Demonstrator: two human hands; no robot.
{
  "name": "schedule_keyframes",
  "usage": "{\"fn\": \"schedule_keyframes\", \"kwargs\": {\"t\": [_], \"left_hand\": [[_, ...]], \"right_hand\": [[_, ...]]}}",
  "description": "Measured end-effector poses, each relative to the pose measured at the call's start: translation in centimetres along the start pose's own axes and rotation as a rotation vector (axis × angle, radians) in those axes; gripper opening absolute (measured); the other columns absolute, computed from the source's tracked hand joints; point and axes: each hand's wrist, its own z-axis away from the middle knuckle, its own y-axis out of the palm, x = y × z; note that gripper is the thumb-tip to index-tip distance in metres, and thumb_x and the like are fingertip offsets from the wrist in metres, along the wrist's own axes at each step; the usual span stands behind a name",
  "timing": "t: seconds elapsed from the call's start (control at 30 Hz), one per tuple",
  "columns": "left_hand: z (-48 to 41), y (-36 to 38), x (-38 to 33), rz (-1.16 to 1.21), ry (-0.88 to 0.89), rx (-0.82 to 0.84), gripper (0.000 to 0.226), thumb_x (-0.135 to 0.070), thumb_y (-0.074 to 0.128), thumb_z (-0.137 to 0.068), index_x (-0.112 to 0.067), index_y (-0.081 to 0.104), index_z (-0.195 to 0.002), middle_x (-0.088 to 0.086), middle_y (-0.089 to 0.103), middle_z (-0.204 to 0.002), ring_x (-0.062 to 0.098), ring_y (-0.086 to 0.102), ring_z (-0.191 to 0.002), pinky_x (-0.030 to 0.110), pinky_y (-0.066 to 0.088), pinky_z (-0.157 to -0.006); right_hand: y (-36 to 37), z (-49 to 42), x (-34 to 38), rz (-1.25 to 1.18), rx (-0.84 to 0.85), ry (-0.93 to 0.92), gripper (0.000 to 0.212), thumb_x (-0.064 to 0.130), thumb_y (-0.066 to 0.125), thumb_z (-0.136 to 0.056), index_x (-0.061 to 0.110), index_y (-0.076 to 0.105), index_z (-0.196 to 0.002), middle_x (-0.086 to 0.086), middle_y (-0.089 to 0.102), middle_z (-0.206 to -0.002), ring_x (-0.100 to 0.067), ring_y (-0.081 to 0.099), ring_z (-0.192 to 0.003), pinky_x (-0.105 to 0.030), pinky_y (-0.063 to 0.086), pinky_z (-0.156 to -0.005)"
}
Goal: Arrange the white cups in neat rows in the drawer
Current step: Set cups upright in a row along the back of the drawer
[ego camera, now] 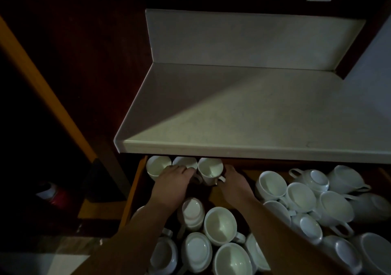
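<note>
The wooden drawer (135,192) stands pulled out under the counter. Three white cups stand upright in a row at its back left: the first cup (157,165), the middle cup (185,162) and the third cup (210,170). My left hand (173,179) lies over the front of the middle cup, fingertips touching its rim beside the third cup. My right hand (232,179) holds the third cup at its handle on the right side. Several more white cups (220,224) lie loose in the front of the drawer, some upside down.
A heap of white cups (302,198) fills the right half of the drawer, some tipped over. The pale countertop (243,113) overhangs the drawer's back. Bare drawer floor (249,175) shows right of the third cup. A red object (56,196) sits in the dark at left.
</note>
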Motion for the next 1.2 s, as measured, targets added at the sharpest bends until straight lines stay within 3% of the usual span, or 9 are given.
{"fn": "schedule_keyframes", "kwargs": {"t": [0.2,0.33,0.43,0.5,0.67,0.87,1.0,1.13,1.2], "left_hand": [[0.1,-0.3,-1.2,0.038,-0.032,-0.041,0.037,-0.021,0.076,-0.078,-0.025,0.066,-0.113,-0.002,0.067,-0.104,0.023,0.064,-0.093,0.036,0.053,-0.080],[-0.2,-1.0,-4.3,0.130,0.129,-0.106,0.023,-0.022,0.068,-0.084,-0.023,0.066,-0.107,-0.003,0.065,-0.106,0.021,0.060,-0.096,0.034,0.048,-0.080],[-1.2,-1.4,-6.5,0.135,0.211,-0.047,0.022,-0.025,0.059,-0.092,-0.029,0.068,-0.111,-0.005,0.069,-0.106,0.021,0.062,-0.098,0.034,0.045,-0.086],[-1.9,-1.6,-7.4,0.072,0.186,0.048,0.028,-0.024,0.055,-0.096,-0.028,0.066,-0.122,-0.001,0.068,-0.116,0.023,0.062,-0.108,0.035,0.044,-0.091],[-3.2,-1.9,-8.7,-0.109,0.055,0.211,0.044,-0.017,0.055,-0.097,-0.019,0.047,-0.141,0.007,0.061,-0.134,0.028,0.060,-0.118,0.037,0.045,-0.091],[-3.5,-1.8,-9.0,-0.084,0.018,0.225,0.054,-0.010,0.065,-0.089,-0.017,0.047,-0.139,0.008,0.061,-0.133,0.029,0.060,-0.118,0.037,0.045,-0.090],[-2.8,-1.4,-8.8,-0.056,0.019,0.139,0.043,-0.017,0.059,-0.093,-0.018,0.054,-0.135,0.007,0.065,-0.128,0.027,0.058,-0.118,0.036,0.043,-0.097],[-2.0,-1.6,-8.7,-0.031,-0.002,0.131,0.033,-0.019,0.054,-0.097,-0.018,0.057,-0.130,0.006,0.066,-0.125,0.027,0.057,-0.117,0.037,0.044,-0.097],[-1.5,-1.6,-8.7,-0.018,-0.012,0.124,0.030,-0.022,0.052,-0.098,-0.021,0.056,-0.128,0.004,0.066,-0.124,0.025,0.057,-0.117,0.037,0.044,-0.097]], "right_hand": [[-1.3,0.8,-0.2,0.060,0.046,-0.079,0.047,0.028,0.061,-0.098,0.016,0.045,-0.140,-0.006,0.063,-0.133,-0.027,0.058,-0.124,-0.039,0.048,-0.100],[-4.7,2.1,-1.6,0.183,-0.005,-0.182,0.030,0.030,0.058,-0.097,0.021,0.062,-0.126,0.001,0.067,-0.123,-0.021,0.061,-0.118,-0.034,0.048,-0.096],[-7.7,3.4,-3.8,0.428,-0.110,-0.223,0.029,0.033,0.049,-0.097,0.023,0.067,-0.118,0.002,0.067,-0.116,-0.021,0.062,-0.112,-0.031,0.045,-0.090],[-9.2,4.4,-5.0,0.536,-0.152,-0.159,0.025,0.034,0.049,-0.100,0.024,0.065,-0.117,0.002,0.064,-0.117,-0.020,0.058,-0.111,-0.031,0.041,-0.082],[-9.4,5.2,-6.7,0.571,-0.090,-0.090,0.033,0.051,0.052,-0.096,0.031,0.067,-0.117,0.004,0.070,-0.116,-0.020,0.057,-0.113,-0.034,0.045,-0.085],[-9.5,4.4,-6.2,0.492,-0.067,-0.027,0.012,0.030,0.056,-0.095,0.026,0.067,-0.095,0.000,0.073,-0.101,-0.021,0.067,-0.097,-0.031,0.043,-0.074],[-8.8,3.1,-5.7,0.477,-0.061,-0.027,0.008,0.025,0.059,-0.096,0.026,0.066,-0.098,0.001,0.074,-0.103,-0.020,0.067,-0.106,-0.037,0.044,-0.104],[-7.0,2.0,-4.1,0.434,-0.040,-0.072,0.016,0.017,0.053,-0.100,0.019,0.067,-0.105,-0.007,0.073,-0.109,-0.026,0.069,-0.104,-0.035,0.049,-0.083],[-5.9,1.5,-3.2,0.390,-0.038,-0.090,0.022,0.015,0.052,-0.102,0.017,0.068,-0.117,-0.010,0.070,-0.120,-0.027,0.066,-0.112,-0.035,0.051,-0.087]]}}
